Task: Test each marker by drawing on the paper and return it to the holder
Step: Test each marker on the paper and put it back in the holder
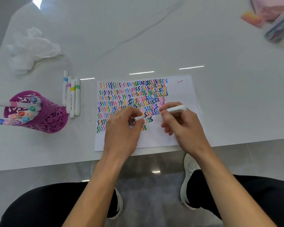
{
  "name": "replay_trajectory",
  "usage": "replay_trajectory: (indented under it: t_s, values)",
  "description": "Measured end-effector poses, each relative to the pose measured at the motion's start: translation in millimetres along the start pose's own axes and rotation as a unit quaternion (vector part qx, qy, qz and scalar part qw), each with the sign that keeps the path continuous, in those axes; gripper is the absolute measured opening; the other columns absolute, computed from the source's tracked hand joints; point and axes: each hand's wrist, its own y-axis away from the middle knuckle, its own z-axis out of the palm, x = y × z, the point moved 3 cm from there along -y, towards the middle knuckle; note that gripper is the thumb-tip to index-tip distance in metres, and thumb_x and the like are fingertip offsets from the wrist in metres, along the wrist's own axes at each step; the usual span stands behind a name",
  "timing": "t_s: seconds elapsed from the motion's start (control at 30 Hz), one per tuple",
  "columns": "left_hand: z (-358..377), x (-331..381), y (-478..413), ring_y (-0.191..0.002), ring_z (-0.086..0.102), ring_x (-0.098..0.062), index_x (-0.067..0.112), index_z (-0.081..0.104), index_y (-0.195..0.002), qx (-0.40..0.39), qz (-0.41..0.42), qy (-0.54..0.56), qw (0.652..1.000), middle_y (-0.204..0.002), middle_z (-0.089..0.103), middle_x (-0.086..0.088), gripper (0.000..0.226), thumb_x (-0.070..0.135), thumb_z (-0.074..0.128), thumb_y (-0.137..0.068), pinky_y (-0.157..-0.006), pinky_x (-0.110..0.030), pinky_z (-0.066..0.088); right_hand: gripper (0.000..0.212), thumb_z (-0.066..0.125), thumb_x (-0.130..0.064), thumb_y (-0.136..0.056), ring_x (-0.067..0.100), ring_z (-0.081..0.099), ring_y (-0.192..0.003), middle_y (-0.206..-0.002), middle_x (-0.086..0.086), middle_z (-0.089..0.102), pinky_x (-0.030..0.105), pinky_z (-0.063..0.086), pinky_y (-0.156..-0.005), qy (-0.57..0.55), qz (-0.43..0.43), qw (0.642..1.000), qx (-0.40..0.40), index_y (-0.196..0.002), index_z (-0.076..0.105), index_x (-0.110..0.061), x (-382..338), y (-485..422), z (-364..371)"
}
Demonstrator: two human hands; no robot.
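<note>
The left forearm (98, 181) and right forearm (220, 174) are bare from the left hand (121, 128) and right hand (184, 126) to the frame edge. Black trousers (46, 208) cover both legs. Footwear: left sneaker (119, 204) and right sneaker (189, 169), both white, with textured uppers and white soles.
</note>
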Motion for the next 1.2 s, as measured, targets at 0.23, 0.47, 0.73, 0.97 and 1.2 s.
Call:
replay_trajectory:
  t_s: [0.23, 0.47, 0.73, 0.97, 1.2]
  values:
    - [1, -5, 1, -0.079, 0.059, -0.003, 0.025, 0.072, -0.099, -0.008, -0.01, -0.001, 1.0, -0.09, 0.067, 0.013, 0.012, 0.023, 0.077, -0.088, -0.072, -0.009, 0.042, 0.013, 0.057, -0.012, -0.102, 0.02, 0.062, -0.052, -0.066, 0.007, 0.07, 0.027, 0.047, -0.05, 0.01, -0.003, 1.0, 0.021, -0.098, 0.066, -0.021, 3, 0, 7]
    - [1, -10, -1, -0.079, 0.06, -0.005, 0.028, 0.071, -0.098, -0.019, -0.024, 0.02, 0.999, -0.086, 0.067, 0.015, 0.011, 0.023, 0.076, -0.089, -0.073, -0.015, 0.046, 0.018, 0.072, -0.019, -0.088, 0.024, 0.068, -0.052, -0.068, 0.008, 0.071, 0.029, 0.051, -0.048, 0.002, 0.02, 0.998, 0.059, -0.083, 0.054, -0.019, 9, 1, 10]
    - [0, -9, -1, -0.078, 0.059, -0.004, 0.028, 0.07, -0.097, -0.022, -0.027, 0.02, 0.999, -0.087, 0.066, 0.015, 0.011, 0.023, 0.075, -0.089, -0.071, -0.011, 0.043, 0.022, 0.074, -0.016, -0.092, 0.022, 0.07, -0.054, -0.072, 0.008, 0.072, 0.028, 0.053, -0.05, 0.027, 0.034, 0.997, 0.067, -0.084, 0.054, -0.014, 11, -1, 11]
    - [-1, -8, -1, -0.078, 0.059, -0.001, 0.031, 0.069, -0.096, -0.022, -0.031, 0.019, 0.999, -0.085, 0.066, 0.018, 0.011, 0.023, 0.075, -0.09, -0.067, -0.005, 0.041, 0.022, 0.076, -0.014, -0.089, 0.019, 0.068, -0.053, -0.069, 0.007, 0.072, 0.023, 0.051, -0.048, 0.041, 0.039, 0.997, 0.061, -0.082, 0.055, -0.012, 12, -2, 12]
    - [0, -9, -1, -0.077, 0.059, -0.002, 0.031, 0.069, -0.095, -0.023, -0.036, 0.022, 0.999, -0.085, 0.066, 0.016, 0.011, 0.024, 0.075, -0.09, -0.067, -0.004, 0.041, 0.024, 0.077, -0.01, -0.086, 0.02, 0.067, -0.05, -0.066, 0.006, 0.07, 0.029, 0.056, -0.048, 0.052, 0.033, 0.994, 0.085, -0.079, 0.054, -0.009, 12, -1, 11]
